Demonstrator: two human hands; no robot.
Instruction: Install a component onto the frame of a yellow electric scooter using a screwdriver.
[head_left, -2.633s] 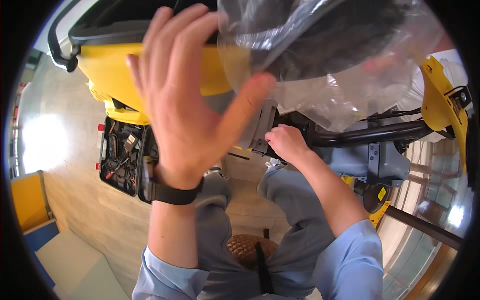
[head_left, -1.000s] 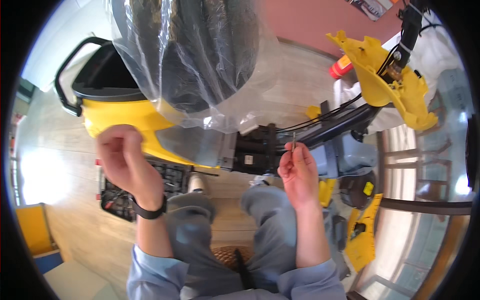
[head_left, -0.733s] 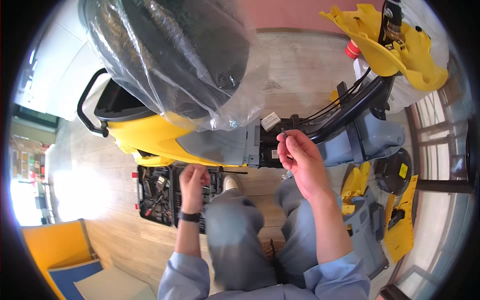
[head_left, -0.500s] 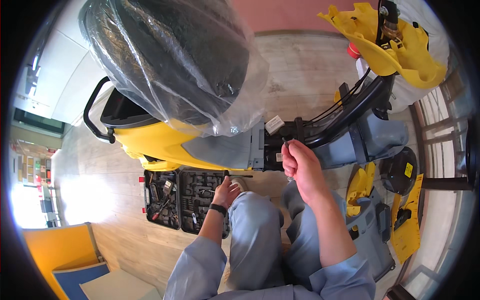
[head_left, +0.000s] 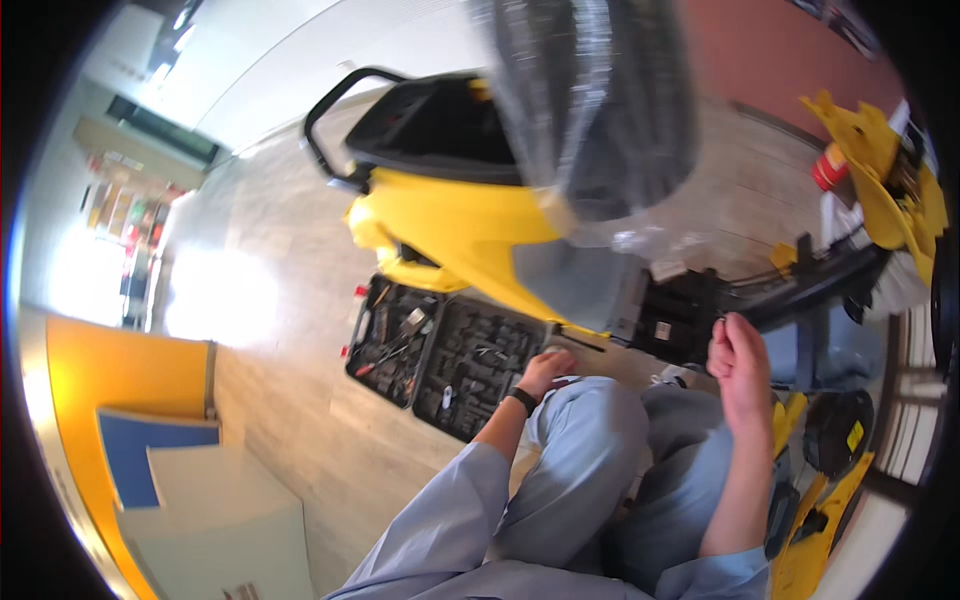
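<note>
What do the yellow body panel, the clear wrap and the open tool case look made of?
Yellow body panel: probably moulded plastic, smooth with a slight sheen; evenly coloured curves, though painted metal isn't ruled out.
Clear wrap: thin plastic film, glossy; see-through, with bright streaks.
Open tool case: likely black plastic, mostly matte; shaped recesses inside, little glare.

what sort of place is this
Probably an indoor workshop or repair area: a partly uncovered yellow scooter-like vehicle stands beside an open tool case, and a loose yellow panel lies at the right.
</note>
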